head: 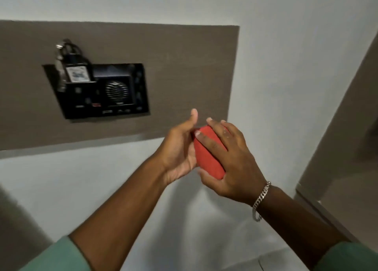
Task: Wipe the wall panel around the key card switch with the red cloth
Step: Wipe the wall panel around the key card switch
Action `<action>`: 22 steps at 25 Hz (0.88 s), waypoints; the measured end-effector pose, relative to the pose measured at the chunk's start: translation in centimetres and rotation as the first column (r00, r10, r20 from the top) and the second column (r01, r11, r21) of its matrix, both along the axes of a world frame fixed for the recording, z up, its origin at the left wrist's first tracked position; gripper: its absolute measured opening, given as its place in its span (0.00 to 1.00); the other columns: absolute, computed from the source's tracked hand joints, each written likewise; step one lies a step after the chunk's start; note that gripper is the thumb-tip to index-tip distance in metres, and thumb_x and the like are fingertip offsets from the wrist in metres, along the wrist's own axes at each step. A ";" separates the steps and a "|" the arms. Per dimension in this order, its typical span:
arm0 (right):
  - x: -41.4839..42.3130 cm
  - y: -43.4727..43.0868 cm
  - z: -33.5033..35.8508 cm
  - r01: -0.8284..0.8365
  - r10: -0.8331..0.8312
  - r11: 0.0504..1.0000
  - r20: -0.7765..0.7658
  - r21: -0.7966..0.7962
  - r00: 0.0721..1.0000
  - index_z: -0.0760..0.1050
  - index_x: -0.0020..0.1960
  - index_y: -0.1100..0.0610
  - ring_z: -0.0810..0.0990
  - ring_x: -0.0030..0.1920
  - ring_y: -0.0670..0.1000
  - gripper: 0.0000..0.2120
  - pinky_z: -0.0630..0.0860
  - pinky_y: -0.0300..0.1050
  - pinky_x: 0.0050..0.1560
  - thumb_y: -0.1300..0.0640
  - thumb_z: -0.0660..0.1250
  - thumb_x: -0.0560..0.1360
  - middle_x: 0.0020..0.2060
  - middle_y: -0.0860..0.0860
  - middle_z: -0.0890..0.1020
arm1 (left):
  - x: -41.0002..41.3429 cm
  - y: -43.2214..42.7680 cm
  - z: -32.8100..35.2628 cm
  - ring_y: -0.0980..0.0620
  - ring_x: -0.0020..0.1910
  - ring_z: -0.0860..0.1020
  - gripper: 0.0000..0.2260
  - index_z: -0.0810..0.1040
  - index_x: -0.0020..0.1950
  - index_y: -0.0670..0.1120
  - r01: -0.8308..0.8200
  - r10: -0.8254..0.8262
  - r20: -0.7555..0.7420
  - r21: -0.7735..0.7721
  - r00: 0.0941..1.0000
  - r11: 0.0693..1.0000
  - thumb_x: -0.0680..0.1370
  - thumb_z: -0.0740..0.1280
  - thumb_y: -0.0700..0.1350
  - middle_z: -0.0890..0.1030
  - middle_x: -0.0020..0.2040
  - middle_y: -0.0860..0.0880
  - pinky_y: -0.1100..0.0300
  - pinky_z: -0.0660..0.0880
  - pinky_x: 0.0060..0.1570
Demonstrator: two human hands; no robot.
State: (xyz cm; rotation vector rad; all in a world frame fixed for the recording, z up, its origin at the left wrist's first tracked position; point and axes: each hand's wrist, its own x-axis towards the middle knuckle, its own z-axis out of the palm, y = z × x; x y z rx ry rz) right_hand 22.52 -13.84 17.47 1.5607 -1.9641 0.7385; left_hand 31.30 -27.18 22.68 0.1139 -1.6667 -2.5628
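A brown wall panel (184, 70) is mounted on the white wall. Set into its left half is the black key card switch (106, 92), with a key tag and keys standing in its slot (70, 64). Below the panel's right part, I hold a folded red cloth (208, 154) between both hands. My right hand (231, 164) wraps over it from the right, fingers across the top. My left hand (180, 150) cups it from the left with the thumb up. The cloth is just off the panel's lower edge; whether it touches the wall I cannot tell.
A brown door or cabinet face (351, 127) stands at the right, with its edge running down toward the lower right. White wall (102, 178) lies below the panel. A silver chain bracelet (259, 201) is on my right wrist.
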 end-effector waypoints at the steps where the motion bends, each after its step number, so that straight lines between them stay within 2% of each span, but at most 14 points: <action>1: 0.8 -1.6 0.7 -0.034 0.030 0.996 -0.052 -0.082 0.998 0.67 0.72 0.50 0.65 0.73 0.62 0.34 0.69 0.63 0.72 0.48 0.71 0.68 0.75 0.58 0.68 | 1.5 -0.7 1.2 0.45 0.64 0.77 0.27 0.73 0.70 0.40 -0.059 0.058 -0.016 -0.077 0.998 0.995 0.80 0.56 0.59 0.79 0.65 0.41 0.48 0.73 0.65; 3: 2.6 -4.7 2.3 -0.084 0.064 0.969 -0.092 -0.233 0.994 0.71 0.70 0.53 0.70 0.70 0.64 0.32 0.70 0.61 0.71 0.54 0.70 0.66 0.72 0.60 0.71 | 4.5 -1.8 3.5 0.50 0.52 0.80 0.18 0.76 0.65 0.41 -0.229 0.211 -0.093 -0.269 0.973 0.936 0.80 0.62 0.49 0.82 0.54 0.43 0.54 0.77 0.54; 4: 3.4 -6.0 3.2 -0.102 0.076 0.949 -0.098 -0.299 0.992 0.72 0.70 0.54 0.70 0.70 0.65 0.32 0.70 0.61 0.71 0.55 0.70 0.66 0.72 0.61 0.72 | 5.9 -2.3 4.4 0.50 0.50 0.81 0.14 0.78 0.63 0.42 -0.336 0.294 -0.167 -0.357 0.941 0.872 0.79 0.64 0.45 0.83 0.52 0.43 0.55 0.79 0.51; 6: 4.5 -8.3 5.1 -0.139 0.089 0.895 -0.137 -0.423 0.987 0.71 0.71 0.55 0.68 0.72 0.65 0.32 0.67 0.62 0.72 0.55 0.71 0.67 0.72 0.62 0.70 | 8.9 -3.3 6.0 0.49 0.49 0.82 0.10 0.78 0.57 0.43 -0.584 0.424 -0.410 -0.452 0.807 0.674 0.76 0.67 0.41 0.84 0.51 0.39 0.54 0.82 0.50; 8: 5.3 -10.4 6.6 -0.163 0.086 0.847 -0.172 -0.506 0.981 0.68 0.72 0.54 0.66 0.73 0.66 0.33 0.64 0.65 0.73 0.54 0.71 0.69 0.73 0.64 0.69 | 11.8 -4.7 7.6 0.50 0.48 0.83 0.08 0.79 0.53 0.45 -0.848 0.473 -0.710 -0.370 0.522 0.380 0.75 0.66 0.39 0.84 0.47 0.41 0.57 0.81 0.50; 10: 6.3 -12.4 7.8 -0.170 0.068 0.818 -0.200 -0.550 0.977 0.66 0.73 0.54 0.64 0.75 0.67 0.33 0.62 0.69 0.73 0.52 0.71 0.70 0.74 0.63 0.66 | 14.2 -7.5 8.9 0.50 0.50 0.82 0.09 0.79 0.53 0.44 -0.981 0.385 -0.903 -0.187 0.193 0.055 0.77 0.63 0.37 0.84 0.48 0.44 0.56 0.78 0.53; 11: 6.7 -13.3 8.1 -0.157 0.052 0.830 -0.207 -0.535 0.977 0.65 0.74 0.53 0.61 0.76 0.66 0.32 0.60 0.70 0.74 0.52 0.70 0.71 0.75 0.63 0.65 | 15.0 -9.4 9.1 0.48 0.54 0.82 0.11 0.79 0.55 0.42 -0.988 0.329 -0.940 -0.125 0.088 -0.091 0.77 0.61 0.36 0.83 0.52 0.44 0.52 0.77 0.57; 12: 7.0 -14.3 8.1 -0.131 0.025 0.851 -0.210 -0.509 0.977 0.64 0.74 0.51 0.59 0.78 0.66 0.32 0.58 0.71 0.74 0.51 0.68 0.72 0.76 0.62 0.63 | 15.6 -11.5 9.1 0.46 0.59 0.81 0.13 0.79 0.58 0.40 -0.967 0.277 -0.960 -0.108 0.040 -0.233 0.76 0.60 0.34 0.83 0.56 0.43 0.49 0.76 0.62; 13: 7.2 -15.3 8.0 -0.093 -0.007 0.871 -0.201 -0.482 0.980 0.64 0.75 0.50 0.57 0.79 0.64 0.32 0.56 0.72 0.75 0.49 0.67 0.72 0.77 0.61 0.62 | 15.9 -13.5 8.8 0.44 0.64 0.78 0.17 0.78 0.62 0.38 -0.924 0.236 -0.970 -0.143 0.059 -0.354 0.76 0.59 0.33 0.81 0.62 0.41 0.46 0.73 0.67; 15: 7.2 -16.8 7.7 -0.028 -0.058 0.892 -0.176 -0.451 0.983 0.64 0.76 0.49 0.54 0.80 0.62 0.29 0.51 0.72 0.76 0.44 0.62 0.76 0.78 0.58 0.61 | 15.9 -17.0 7.7 0.42 0.75 0.67 0.22 0.72 0.70 0.37 -0.791 0.177 -0.951 -0.309 0.253 -0.528 0.75 0.59 0.32 0.72 0.72 0.38 0.41 0.62 0.75; 17: 6.4 -17.5 7.2 -0.026 -0.072 0.891 -0.197 -0.453 0.978 0.65 0.75 0.49 0.54 0.80 0.62 0.28 0.50 0.73 0.76 0.40 0.57 0.78 0.78 0.57 0.62 | 15.9 -19.9 6.2 0.43 0.79 0.54 0.26 0.63 0.76 0.40 -0.575 0.117 -0.875 -0.404 0.469 -0.712 0.77 0.60 0.40 0.59 0.78 0.39 0.40 0.49 0.78; 18: 5.7 -17.6 6.9 -0.038 -0.081 0.884 -0.233 -0.465 0.969 0.66 0.74 0.49 0.55 0.80 0.62 0.27 0.51 0.74 0.75 0.39 0.56 0.79 0.77 0.57 0.63 | 15.8 -21.0 5.7 0.43 0.80 0.50 0.28 0.58 0.78 0.41 -0.463 0.099 -0.844 -0.383 0.528 -0.799 0.79 0.58 0.45 0.54 0.80 0.41 0.40 0.47 0.78; 20: 4.5 -17.8 6.5 -0.040 -0.119 0.868 -0.285 -0.494 0.951 0.67 0.73 0.50 0.56 0.79 0.62 0.26 0.52 0.77 0.74 0.40 0.56 0.79 0.76 0.56 0.64 | 15.6 -22.2 5.2 0.44 0.80 0.46 0.30 0.51 0.80 0.43 -0.307 0.091 -0.829 -0.304 0.552 -0.902 0.80 0.54 0.52 0.50 0.80 0.42 0.40 0.46 0.77; 22: 4.8 -18.5 6.6 -0.004 -0.159 0.832 -0.244 -0.556 0.957 0.67 0.73 0.50 0.57 0.79 0.62 0.26 0.52 0.75 0.75 0.40 0.56 0.79 0.76 0.55 0.64 | 15.1 -22.3 5.0 0.43 0.80 0.47 0.32 0.50 0.80 0.43 -0.267 0.065 -0.847 -0.238 0.528 -0.934 0.79 0.52 0.54 0.50 0.80 0.42 0.40 0.45 0.77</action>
